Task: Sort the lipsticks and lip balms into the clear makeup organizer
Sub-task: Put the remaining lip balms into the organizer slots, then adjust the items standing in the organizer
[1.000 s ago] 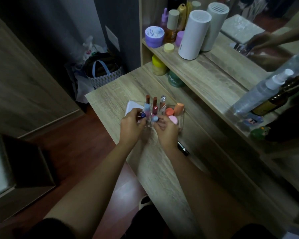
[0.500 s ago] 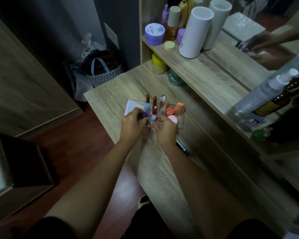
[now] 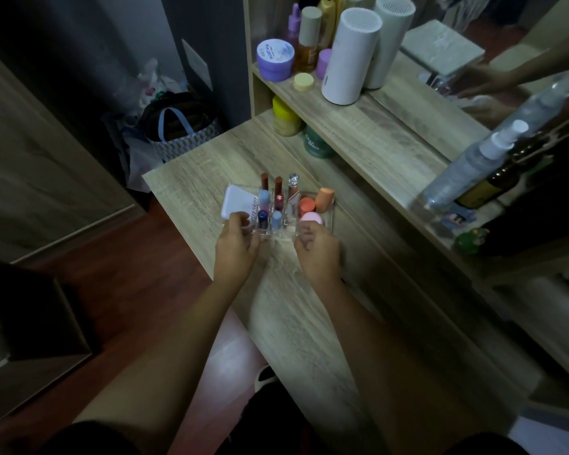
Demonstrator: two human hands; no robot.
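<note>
The clear organizer (image 3: 331, 211) stands on the wooden desk (image 3: 191, 188). Its slots hold two dark red lipsticks (image 3: 278, 189), a clear-capped tube (image 3: 293, 181), a dark blue-capped lipstick (image 3: 262, 218) and a light blue lip balm (image 3: 276, 220). A white compact (image 3: 235, 200) fills the left section. An orange sponge (image 3: 324, 198) and a pink one (image 3: 311, 218) lie in the right section. My left hand (image 3: 237, 247) curls its fingers on the organizer's front left corner. At the front right corner, my right hand (image 3: 316, 252) does the same.
A raised shelf behind the desk carries a white cylinder (image 3: 349, 57), a purple jar (image 3: 275, 59) and a spray bottle (image 3: 473, 165). Under it stand a yellow jar (image 3: 284, 116) and a green jar (image 3: 316, 144). A bag (image 3: 181, 126) sits on the floor to the left.
Both hands have drawn apart and back from the middle slots to the organizer's front corners. The dark blue lipstick and the light blue balm now stand uncovered in the front slots.
</note>
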